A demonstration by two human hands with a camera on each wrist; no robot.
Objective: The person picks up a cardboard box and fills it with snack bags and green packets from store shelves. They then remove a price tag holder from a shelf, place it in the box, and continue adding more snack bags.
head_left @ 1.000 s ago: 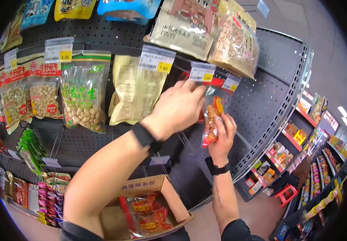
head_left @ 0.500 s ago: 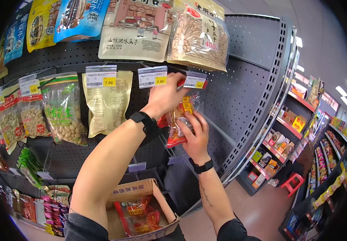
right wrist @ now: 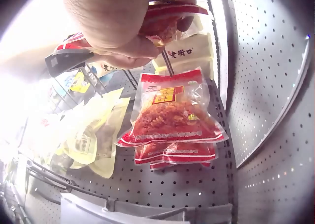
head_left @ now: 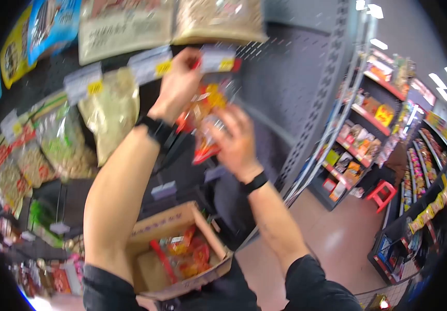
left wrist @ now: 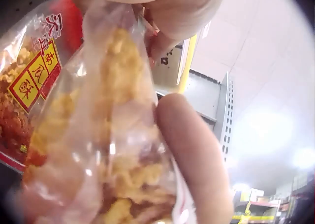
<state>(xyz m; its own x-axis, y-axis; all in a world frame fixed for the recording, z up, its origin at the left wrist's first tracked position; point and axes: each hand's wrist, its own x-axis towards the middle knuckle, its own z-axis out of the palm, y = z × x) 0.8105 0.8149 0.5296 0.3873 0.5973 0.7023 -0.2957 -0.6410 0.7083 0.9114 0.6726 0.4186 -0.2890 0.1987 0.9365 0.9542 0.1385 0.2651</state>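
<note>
My right hand (head_left: 236, 137) holds a clear, red-edged snack bag (head_left: 204, 150) filled with orange-brown crunchy pieces, fingers along its side. Just above, my left hand (head_left: 177, 85) is raised between two price tags (head_left: 219, 58), its fingers curled with a bit of red showing at the tips. In the left wrist view the fingers pinch the narrowed top of the snack bag (left wrist: 118, 140), and a finger lies along its right side. Matching bags (right wrist: 170, 113) hang one behind another below the hands in the right wrist view.
A cardboard carton (head_left: 212, 236) below the hands holds more red bags (head_left: 184, 254). Yellowish bags (head_left: 110, 114) and peanut bags (head_left: 63, 140) hang to the left; larger bags (head_left: 218, 23) are above. A perforated side panel (right wrist: 270, 76) stands at the right.
The head view has swung right, so shelf and hands sit further left and higher in it. My right hand keeps hold of the snack bag; my left hand stays close to the price tags.
</note>
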